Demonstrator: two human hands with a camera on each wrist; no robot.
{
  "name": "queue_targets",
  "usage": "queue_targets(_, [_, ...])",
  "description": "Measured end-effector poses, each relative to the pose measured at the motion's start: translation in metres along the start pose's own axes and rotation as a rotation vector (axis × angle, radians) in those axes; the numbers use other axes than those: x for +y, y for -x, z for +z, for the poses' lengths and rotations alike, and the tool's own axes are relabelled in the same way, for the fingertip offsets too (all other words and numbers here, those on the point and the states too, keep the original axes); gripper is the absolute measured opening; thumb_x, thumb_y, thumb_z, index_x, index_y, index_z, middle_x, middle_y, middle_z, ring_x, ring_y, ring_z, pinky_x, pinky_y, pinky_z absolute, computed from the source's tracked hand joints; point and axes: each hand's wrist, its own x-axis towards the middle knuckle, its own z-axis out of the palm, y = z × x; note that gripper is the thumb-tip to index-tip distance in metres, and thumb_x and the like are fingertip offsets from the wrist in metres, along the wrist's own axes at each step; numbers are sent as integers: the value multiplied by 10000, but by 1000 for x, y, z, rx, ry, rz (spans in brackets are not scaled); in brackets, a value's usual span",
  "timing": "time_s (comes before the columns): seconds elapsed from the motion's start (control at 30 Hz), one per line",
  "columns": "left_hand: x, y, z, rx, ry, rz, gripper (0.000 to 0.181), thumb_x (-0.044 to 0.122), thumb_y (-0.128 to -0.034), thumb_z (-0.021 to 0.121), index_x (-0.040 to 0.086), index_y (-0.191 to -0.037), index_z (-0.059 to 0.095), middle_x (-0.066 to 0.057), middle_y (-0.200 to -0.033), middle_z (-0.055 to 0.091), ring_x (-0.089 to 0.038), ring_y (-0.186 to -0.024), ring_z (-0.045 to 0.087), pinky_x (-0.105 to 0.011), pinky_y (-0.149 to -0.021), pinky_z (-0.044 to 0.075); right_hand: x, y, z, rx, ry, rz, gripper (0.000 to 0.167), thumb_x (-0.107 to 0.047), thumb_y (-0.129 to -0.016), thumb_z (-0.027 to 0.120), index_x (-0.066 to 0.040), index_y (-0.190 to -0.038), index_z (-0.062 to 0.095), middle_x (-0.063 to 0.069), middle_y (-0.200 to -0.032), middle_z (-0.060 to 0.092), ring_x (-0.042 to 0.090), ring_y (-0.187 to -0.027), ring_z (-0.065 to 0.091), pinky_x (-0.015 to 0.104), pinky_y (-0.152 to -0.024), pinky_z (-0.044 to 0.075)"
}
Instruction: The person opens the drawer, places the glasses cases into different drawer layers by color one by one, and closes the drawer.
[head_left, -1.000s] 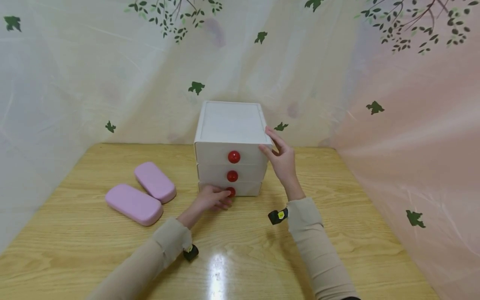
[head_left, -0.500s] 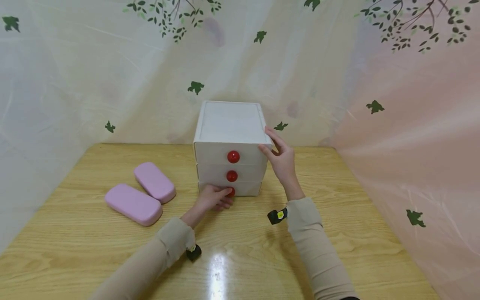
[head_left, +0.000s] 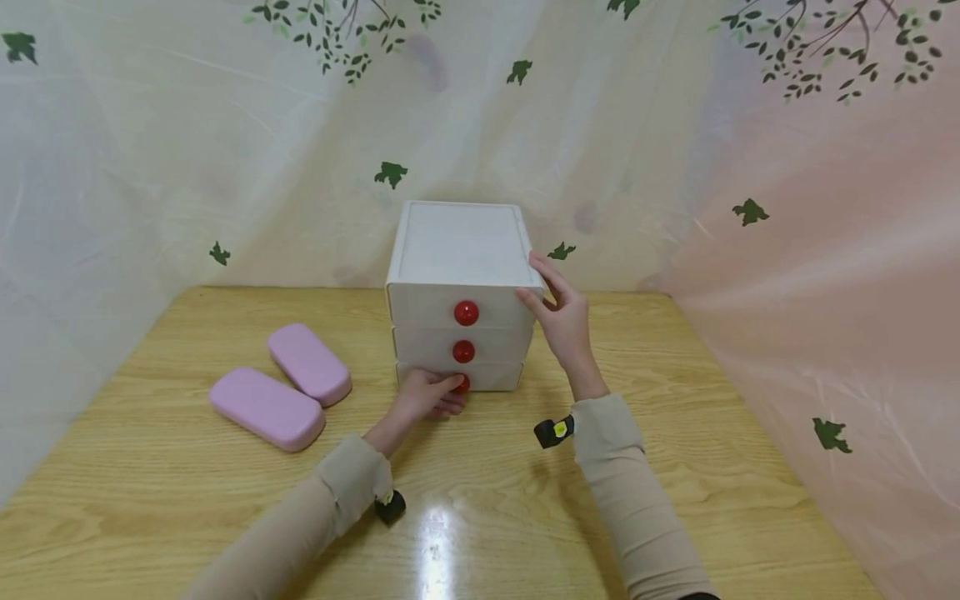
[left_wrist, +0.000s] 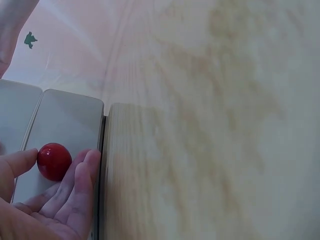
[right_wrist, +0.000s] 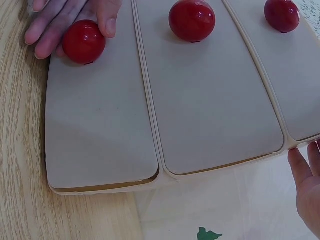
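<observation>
A small white drawer cabinet (head_left: 461, 242) stands on the table with three stacked drawers, each with a round red knob. My left hand (head_left: 422, 396) is at the bottom drawer and pinches its red knob (left_wrist: 54, 161) between thumb and fingers. All three drawers look pushed in; a thin gap shows along the bottom drawer's (right_wrist: 100, 125) side edge. At the cabinet's upper right corner, my right hand (head_left: 566, 325) rests with fairly straight fingers, the thumb at the front edge and a fingertip on the top edge. Its other fingers are partly hidden.
Two pink oblong cases (head_left: 267, 408) lie side by side on the wooden table (head_left: 480, 500), left of the cabinet. A pale curtain (head_left: 300, 167) with leaf prints hangs close behind the cabinet, and a pinkish one borders the table's right side.
My left wrist has shifted slightly to the right while the fingers stay at the bottom knob. The right hand and the drawers show no visible movement.
</observation>
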Motion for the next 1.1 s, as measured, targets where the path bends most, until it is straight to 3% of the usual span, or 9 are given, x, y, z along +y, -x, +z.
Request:
queue_targets(0.8, [-7, 1, 7, 56, 304, -79, 339, 176, -943, 628, -101, -1138, 625, -180, -863, 749, -122, -684, 712, -218, -607, 580, 2, -1, 1, 7, 1, -12, 503, -191, -897, 688, -114, -1374, 551, -10, -1495, 473, 159, -1396, 421, 445, -1072, 438])
queue_targets(1.1, [-9, 3, 11, 96, 341, -58, 338, 164, -934, 642, -127, -1106, 642, -198, -871, 743, -150, -707, 720, -253, -676, 598, 4, -1, 1, 9, -5, -9, 502, -191, -898, 687, -114, -1374, 551, -18, -1493, 475, 140, -1390, 427, 426, -1071, 442])
